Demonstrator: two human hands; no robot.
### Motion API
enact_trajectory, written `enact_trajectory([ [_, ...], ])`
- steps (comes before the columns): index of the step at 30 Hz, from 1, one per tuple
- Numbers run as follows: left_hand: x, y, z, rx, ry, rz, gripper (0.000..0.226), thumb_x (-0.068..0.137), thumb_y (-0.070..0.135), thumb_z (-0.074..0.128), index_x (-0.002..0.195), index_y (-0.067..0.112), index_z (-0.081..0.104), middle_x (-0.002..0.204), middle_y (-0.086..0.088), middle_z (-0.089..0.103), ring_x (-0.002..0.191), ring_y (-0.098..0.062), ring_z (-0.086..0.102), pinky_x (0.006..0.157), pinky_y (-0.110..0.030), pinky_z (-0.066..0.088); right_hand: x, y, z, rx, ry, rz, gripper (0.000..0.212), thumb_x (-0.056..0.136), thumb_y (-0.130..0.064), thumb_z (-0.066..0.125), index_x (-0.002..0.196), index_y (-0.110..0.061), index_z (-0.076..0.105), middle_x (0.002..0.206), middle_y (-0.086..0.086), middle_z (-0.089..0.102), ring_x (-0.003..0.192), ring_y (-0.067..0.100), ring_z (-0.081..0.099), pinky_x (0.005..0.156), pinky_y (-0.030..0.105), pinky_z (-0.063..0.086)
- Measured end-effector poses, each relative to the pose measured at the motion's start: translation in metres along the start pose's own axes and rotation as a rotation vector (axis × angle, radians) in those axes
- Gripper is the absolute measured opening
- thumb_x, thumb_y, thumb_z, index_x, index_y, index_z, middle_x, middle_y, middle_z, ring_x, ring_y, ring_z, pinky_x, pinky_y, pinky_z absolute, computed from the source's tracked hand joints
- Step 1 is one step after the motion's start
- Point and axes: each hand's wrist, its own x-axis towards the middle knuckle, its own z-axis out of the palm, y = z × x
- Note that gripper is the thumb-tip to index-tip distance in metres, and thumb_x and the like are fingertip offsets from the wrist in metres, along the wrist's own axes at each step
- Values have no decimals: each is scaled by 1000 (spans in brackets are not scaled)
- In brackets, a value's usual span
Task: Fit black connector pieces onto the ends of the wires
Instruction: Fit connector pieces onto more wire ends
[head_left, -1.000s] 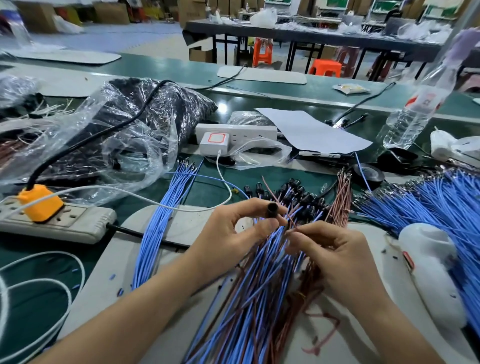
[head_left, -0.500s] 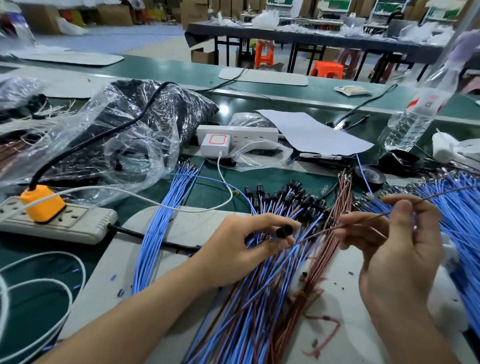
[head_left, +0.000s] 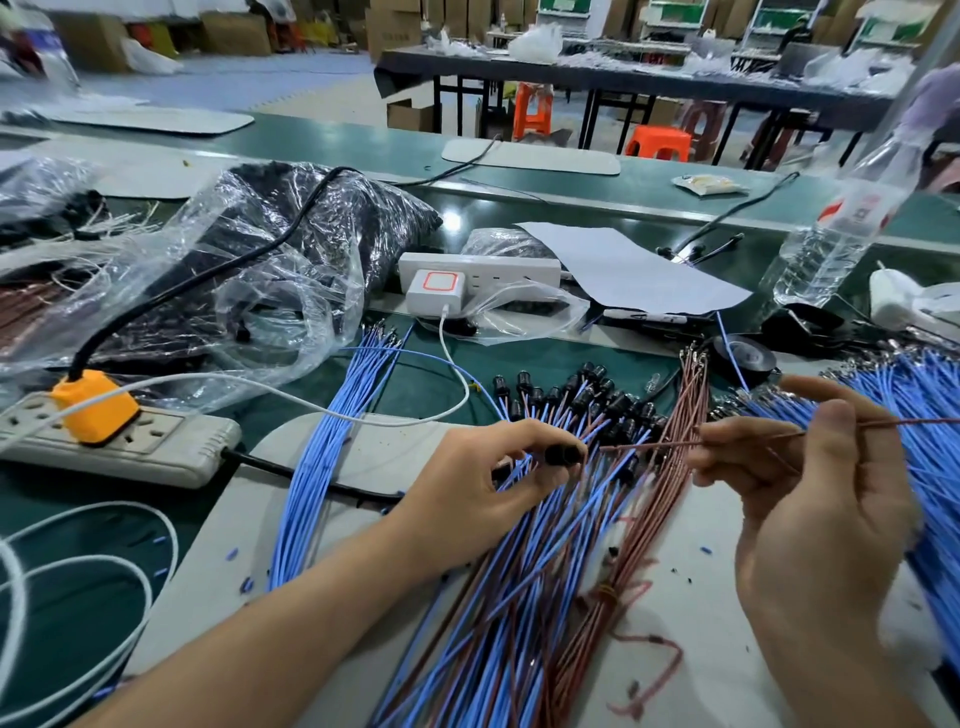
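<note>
- Left grip (head_left: 467, 488) pinches one black connector piece (head_left: 563, 454) between thumb and forefinger; the piece lies sideways, raised above the wires.
- Right grip (head_left: 810, 499) pinches a single brown wire (head_left: 649, 444) between thumb and fingers, palm turned towards me.
- I hold the brown wire roughly level. Its free end points left and stops just beside the black connector piece; I cannot tell whether they touch. Its other end runs out past the right edge of view.
- Below both grips, a mixed bundle (head_left: 519, 597) of blue and brown wires fans across a grey mat (head_left: 322, 519) on the green tabletop (head_left: 415, 379).
- At the far end of the mixed bundle, many wire ends carry fitted connectors (head_left: 597, 400), clustered together.
- A bare brown bundle (head_left: 691, 395) lies just right of that cluster.
- One blue bundle (head_left: 322, 452) lies left of my left grip; a larger blue heap (head_left: 924, 415) lies behind my right grip.
- A black tape roll (head_left: 745, 358) sits beyond the bare brown bundle.
- At the left, a grey power strip (head_left: 156, 452) carries an orange plug (head_left: 93, 405).
- Further back stand a white power strip (head_left: 478, 267), a clear plastic bag (head_left: 234, 286) of dark parts, a paper sheet (head_left: 623, 270) and a water bottle (head_left: 841, 228).
</note>
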Motion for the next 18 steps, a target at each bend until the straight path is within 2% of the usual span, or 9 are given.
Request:
enact_trajectory([
  [2,0,-1,-1,32,16,3,23,85,2,68,105,13,69,94,12,71,91,2,63,83,-17,47,-3,-1,3,-18,-34,-43,24,104,-25,34,99,-26,57,65,7,69,52,27,65,51,26,53],
  [4,-1,-1,-1,54,18,12,26,83,1,69,106,14,70,94,13,68,90,2,62,84,-12,44,-7,-1,6,-35,-71,-80,22,104,-29,36,102,-25,57,66,6,69,52,27,65,51,26,53],
  [8,1,2,-2,82,-1,36,27,81,4,71,107,13,71,94,3,69,87,-11,62,84,-28,49,-12,-1,10,-91,-117,-131,24,98,-41,41,105,-25,56,69,7,69,54,27,65,53,28,54],
  [12,0,4,-1,153,33,10,29,81,15,73,109,25,70,94,12,67,86,3,57,90,-36,38,-15,-1,9,-130,-145,-186,24,100,-41,40,108,-25,56,70,4,68,56,25,66,55,28,55],
  [15,-1,4,-2,146,49,-19,32,82,16,72,110,30,69,94,12,67,88,2,56,95,-42,35,-14,-2,7,-143,-126,-214,24,102,-40,39,108,-23,55,71,3,69,55,23,66,55,27,54],
  [18,1,5,-2,160,53,-25,31,82,16,72,111,29,69,94,13,66,88,3,56,95,-42,35,-14,-2,7,-153,-119,-212,24,101,-40,38,107,-24,55,71,4,69,55,22,65,54,26,54],
])
